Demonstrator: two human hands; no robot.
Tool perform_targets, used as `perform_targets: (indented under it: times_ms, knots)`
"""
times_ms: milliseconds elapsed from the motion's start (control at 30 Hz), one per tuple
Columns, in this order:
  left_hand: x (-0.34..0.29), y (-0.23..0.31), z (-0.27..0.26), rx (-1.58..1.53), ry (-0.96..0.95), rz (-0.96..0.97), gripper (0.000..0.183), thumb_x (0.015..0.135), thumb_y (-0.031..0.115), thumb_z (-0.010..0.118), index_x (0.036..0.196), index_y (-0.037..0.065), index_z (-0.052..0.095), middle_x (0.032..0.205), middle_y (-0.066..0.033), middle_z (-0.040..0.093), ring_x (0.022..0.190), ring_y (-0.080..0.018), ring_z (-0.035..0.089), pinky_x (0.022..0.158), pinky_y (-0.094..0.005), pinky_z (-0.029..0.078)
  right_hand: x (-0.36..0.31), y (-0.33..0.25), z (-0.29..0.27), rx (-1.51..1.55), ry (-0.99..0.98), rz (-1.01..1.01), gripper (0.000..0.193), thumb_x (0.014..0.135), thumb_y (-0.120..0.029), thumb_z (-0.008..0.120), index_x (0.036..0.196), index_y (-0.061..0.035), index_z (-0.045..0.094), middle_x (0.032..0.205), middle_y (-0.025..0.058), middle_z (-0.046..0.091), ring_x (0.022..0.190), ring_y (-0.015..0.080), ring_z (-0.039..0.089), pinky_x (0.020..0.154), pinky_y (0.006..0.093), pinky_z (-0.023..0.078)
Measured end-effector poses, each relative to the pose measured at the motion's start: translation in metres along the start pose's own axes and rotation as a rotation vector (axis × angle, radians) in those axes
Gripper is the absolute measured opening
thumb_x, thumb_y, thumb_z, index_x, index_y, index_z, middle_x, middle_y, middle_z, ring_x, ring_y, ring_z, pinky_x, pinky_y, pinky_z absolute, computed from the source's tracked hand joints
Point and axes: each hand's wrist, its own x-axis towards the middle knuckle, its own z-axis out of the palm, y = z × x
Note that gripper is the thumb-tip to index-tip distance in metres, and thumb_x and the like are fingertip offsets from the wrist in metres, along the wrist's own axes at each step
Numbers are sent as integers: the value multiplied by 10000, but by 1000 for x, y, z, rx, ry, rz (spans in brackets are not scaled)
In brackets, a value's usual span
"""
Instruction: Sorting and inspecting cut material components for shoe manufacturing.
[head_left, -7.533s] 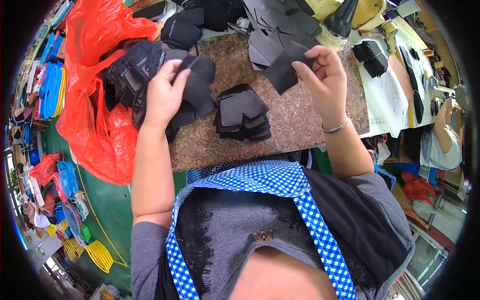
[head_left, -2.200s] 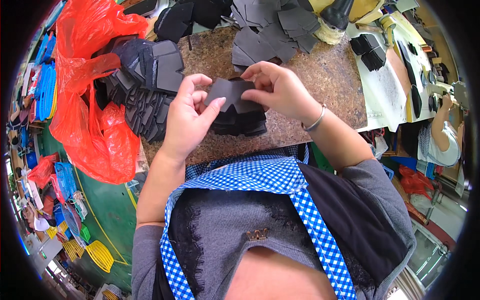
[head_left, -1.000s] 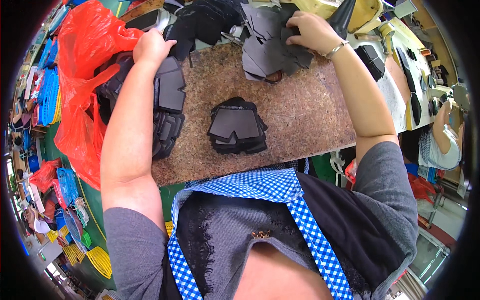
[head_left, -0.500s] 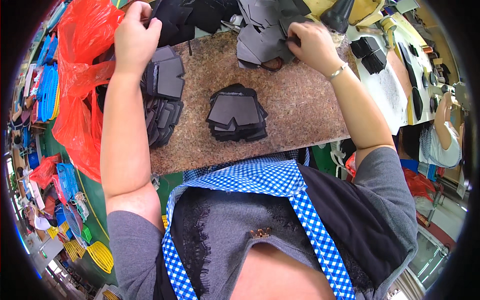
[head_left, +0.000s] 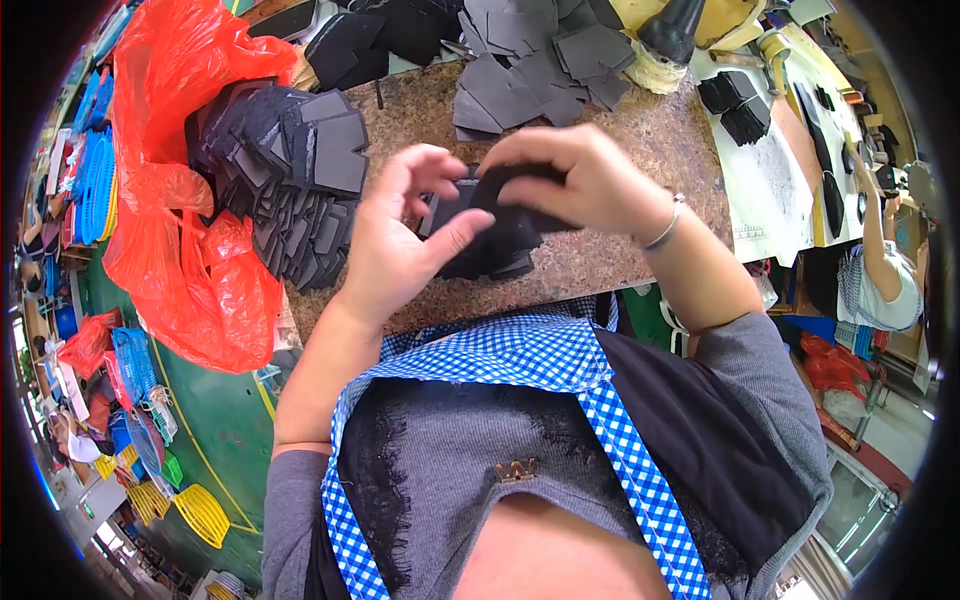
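Over the middle of the speckled brown tabletop, both hands meet above a small stack of dark cut pieces (head_left: 490, 262). My right hand (head_left: 590, 180) pinches a flat black piece (head_left: 528, 190) between thumb and fingers, its outline partly covered by the hand. Curved around the stack's left side, my left hand (head_left: 405, 225) has its fingers and thumb apart, with nothing visible held. Slight blur softens the fingers. To the left lies a big heap of notched grey-black pieces (head_left: 335, 150). Loose grey pieces (head_left: 520, 85) overlap at the far edge.
A red plastic bag (head_left: 160, 160) hangs at the table's left. Black sheets (head_left: 410, 35) lie at the back. A dark cone-shaped object (head_left: 672, 30) stands far right, near another black stack (head_left: 738, 108). At far right a person (head_left: 880, 285) works nearby.
Both hands have come in from the far side to the central stack, the left moving right and nearer. The right now holds a black piece over it. The far grey pieces lie differently.
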Motion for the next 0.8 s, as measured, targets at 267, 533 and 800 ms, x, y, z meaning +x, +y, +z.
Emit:
perform_targets:
  times_ms: [267,533,800]
  knots:
    - [-10,-5,-6,-85,-57,-294,385,829,41,744,1123,28,496,657,18,531,573,-25,445,518,-203,365,-8,13,21,84,53,279,432,781,-27,765,1166,-37,571,720,1,577,617,42,499,556,212,427]
    - [-5,-6,-4,378,-190,-206,473,775,163,793,1122,40,497,683,-57,595,561,-190,569,540,-330,451,-11,17,26,-269,108,137,412,734,-78,799,1095,-50,601,656,24,520,566,127,520,537,272,437]
    - [22,5,-21,530,-115,-113,349,755,290,795,925,61,594,692,-56,570,628,-244,578,590,-370,463,30,84,-80,-1028,348,86,355,770,-153,737,1102,-82,636,1086,88,622,1064,292,589,912,384,492]
